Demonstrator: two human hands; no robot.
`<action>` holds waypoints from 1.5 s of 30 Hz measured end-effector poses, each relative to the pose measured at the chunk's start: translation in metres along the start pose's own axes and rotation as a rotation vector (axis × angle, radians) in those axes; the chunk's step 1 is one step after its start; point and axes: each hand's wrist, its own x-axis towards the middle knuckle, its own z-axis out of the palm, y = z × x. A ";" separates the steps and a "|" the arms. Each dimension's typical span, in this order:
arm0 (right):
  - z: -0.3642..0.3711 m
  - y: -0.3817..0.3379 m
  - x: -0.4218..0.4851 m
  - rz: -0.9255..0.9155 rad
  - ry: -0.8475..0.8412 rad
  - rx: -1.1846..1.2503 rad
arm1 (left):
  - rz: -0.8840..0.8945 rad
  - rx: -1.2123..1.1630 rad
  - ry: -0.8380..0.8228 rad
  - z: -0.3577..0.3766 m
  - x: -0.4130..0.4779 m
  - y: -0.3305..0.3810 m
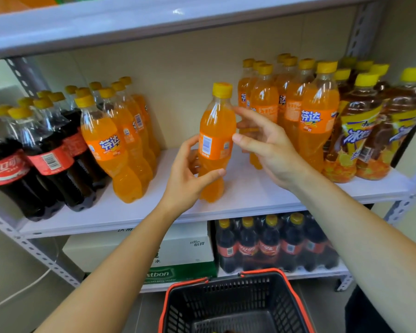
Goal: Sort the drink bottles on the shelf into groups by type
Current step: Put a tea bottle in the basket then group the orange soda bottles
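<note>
Head view: left hand (190,174), grip clamped on the lower half of an upright orange soda bottle (216,126) at the middle of the shelf (250,195), right hand (269,150) with fingers apart just beside it at 3 o'clock, cola bottles (46,162) farther off at 9 o'clock, tea bottles (360,131) farther off at 3 o'clock.

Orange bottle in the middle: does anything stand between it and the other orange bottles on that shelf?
Leftward, nothing visible: only bare shelf separates the orange bottle, held by the left hand, from the left orange group. Rightward, only the person's own right hand lies before the right orange group.
</note>
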 end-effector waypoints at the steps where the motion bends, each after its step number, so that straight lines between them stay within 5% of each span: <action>1: -0.001 -0.005 0.000 -0.039 0.032 0.000 | 0.038 0.058 0.024 -0.002 0.001 -0.002; 6: -0.005 -0.030 -0.006 -0.249 0.093 -0.076 | 0.181 0.299 0.031 -0.018 0.000 -0.013; 13: -0.014 -0.039 -0.013 -0.281 0.005 -0.263 | 0.213 0.392 -0.003 -0.025 -0.001 -0.016; 23: -0.005 -0.039 -0.015 -0.285 -0.013 -0.023 | 0.171 0.394 -0.033 -0.036 -0.001 -0.019; 33: 0.007 -0.026 -0.013 -0.360 0.287 -0.176 | 0.013 0.183 0.004 -0.026 0.003 -0.009; 45: 0.006 0.021 -0.032 -0.020 -0.244 -0.312 | -0.418 -0.400 0.107 -0.027 0.011 0.017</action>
